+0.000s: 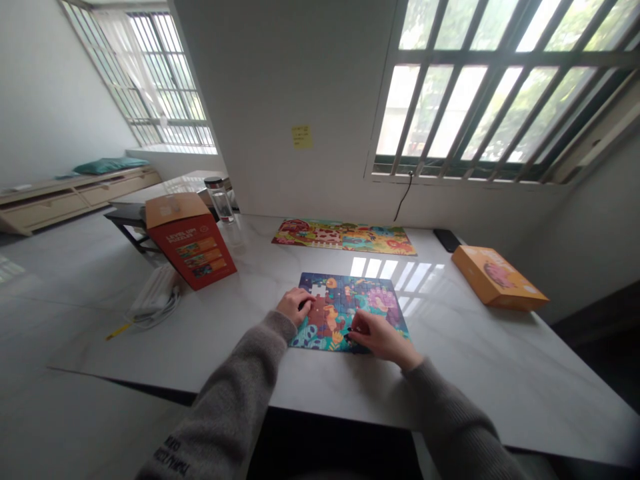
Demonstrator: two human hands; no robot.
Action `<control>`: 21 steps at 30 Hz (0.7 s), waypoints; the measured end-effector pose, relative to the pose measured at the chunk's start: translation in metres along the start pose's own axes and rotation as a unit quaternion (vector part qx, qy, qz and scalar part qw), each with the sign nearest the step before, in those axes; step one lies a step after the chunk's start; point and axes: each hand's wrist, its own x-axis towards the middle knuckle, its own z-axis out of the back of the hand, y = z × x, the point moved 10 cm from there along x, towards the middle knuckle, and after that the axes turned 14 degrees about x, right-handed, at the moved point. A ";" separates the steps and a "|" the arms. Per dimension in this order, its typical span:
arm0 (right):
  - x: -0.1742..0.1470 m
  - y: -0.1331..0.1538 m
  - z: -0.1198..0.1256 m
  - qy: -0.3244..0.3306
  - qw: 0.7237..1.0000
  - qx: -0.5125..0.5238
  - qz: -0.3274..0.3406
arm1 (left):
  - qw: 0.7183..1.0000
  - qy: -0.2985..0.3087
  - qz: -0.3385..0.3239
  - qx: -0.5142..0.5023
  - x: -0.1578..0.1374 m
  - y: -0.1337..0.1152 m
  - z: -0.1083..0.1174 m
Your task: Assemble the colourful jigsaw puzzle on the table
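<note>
A colourful jigsaw puzzle [333,317] lies mostly assembled on the white table in front of me, with a white gap in its upper left part. Along its left edge rests my left hand [294,305], fingers loosely bent and apart, touching the surface just below that gap. Over the lower middle of the puzzle, my right hand [383,339] pinches a small dark puzzle piece [350,335] between thumb and fingers. The piece is partly covered by the fingertips, and I cannot tell whether it touches the puzzle beneath.
Behind it lies a long assembled puzzle strip [345,237]. A red puzzle box [195,247] stands at left near a glass bottle [220,200] and a white power strip [153,293] with cable. On the right are an orange box [497,277] and a black phone [446,240].
</note>
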 end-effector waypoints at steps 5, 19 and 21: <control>0.025 0.013 0.004 -0.013 0.994 0.110 0.004 | 1.000 -0.005 0.001 -0.002 -0.001 -0.001 0.002; 0.072 0.001 0.005 -0.213 0.972 0.090 -0.036 | 0.999 0.012 -0.025 -0.022 0.000 -0.018 0.012; 0.070 0.001 0.005 -0.223 0.970 0.086 -0.035 | 1.000 0.012 -0.023 -0.009 0.000 -0.018 0.012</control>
